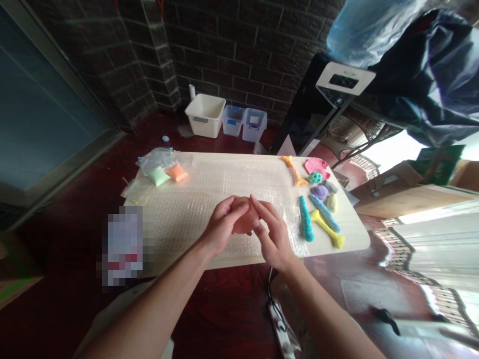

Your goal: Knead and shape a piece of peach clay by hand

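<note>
A brownish-orange lump of modelling clay (244,224) is held between my two hands above the middle of the table. My left hand (223,219) wraps the lump from the left, its thumb lying across the top. From the other side my right hand (272,230) grips it with thumb and fingertips. The lump looks rounded; fingers cover part of it. On the right lie shaped clay pieces: a teal twisted roll (306,222), a yellow bone-like piece (329,230), a blue roll (325,213), an orange bone-like piece (294,171) and a purple lump (319,192).
Bubble wrap (209,184) covers much of the table (354,234). Green (158,176) and orange packets (176,173) lie at the back left beside clear plastic bags. A white basket (205,119) and two clear bins stand on the floor behind. A power strip (280,329) lies below.
</note>
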Motion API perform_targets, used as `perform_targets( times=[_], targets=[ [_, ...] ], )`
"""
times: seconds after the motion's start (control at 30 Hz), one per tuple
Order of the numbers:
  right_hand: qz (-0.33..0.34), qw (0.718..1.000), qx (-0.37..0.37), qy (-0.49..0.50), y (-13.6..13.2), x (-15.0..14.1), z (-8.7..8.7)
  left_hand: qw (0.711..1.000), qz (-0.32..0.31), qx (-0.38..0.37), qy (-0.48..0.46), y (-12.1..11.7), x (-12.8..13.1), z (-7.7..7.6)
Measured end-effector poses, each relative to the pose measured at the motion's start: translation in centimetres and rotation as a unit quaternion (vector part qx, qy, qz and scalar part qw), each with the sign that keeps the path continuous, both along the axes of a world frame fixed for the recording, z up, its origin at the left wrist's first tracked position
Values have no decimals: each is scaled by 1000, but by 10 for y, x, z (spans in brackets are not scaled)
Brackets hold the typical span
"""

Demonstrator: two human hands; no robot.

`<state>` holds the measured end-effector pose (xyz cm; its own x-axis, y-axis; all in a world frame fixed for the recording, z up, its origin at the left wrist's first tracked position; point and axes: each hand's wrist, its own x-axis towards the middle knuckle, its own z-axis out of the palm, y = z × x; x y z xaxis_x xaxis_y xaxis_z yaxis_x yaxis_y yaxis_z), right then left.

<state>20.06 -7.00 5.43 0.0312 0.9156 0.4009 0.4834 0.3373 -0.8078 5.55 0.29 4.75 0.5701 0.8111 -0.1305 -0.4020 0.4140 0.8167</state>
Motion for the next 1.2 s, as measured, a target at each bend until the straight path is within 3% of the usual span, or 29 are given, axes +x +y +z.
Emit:
perform_targets(
  times=[0.33,0.47,0.7,1.03,1.2],
  targets=[
    [19,1000,-9,16,-1,-10,-2,997,81,5,2,2,4,3],
    [-1,998,-7,56,-1,-10,-8,998,66,-2,-13,2,4,5],
    [17,1000,-4,-14,-3,-14,-8,998,62,-28,-17,2,0,13],
    [-10,1000,8,-5,-3,-4,-4,1000,7,-18,-2,0,0,6],
    [-1,1000,10,3,-2,-2,-5,1000,19,-14,2,4,-1,8]
  ],
)
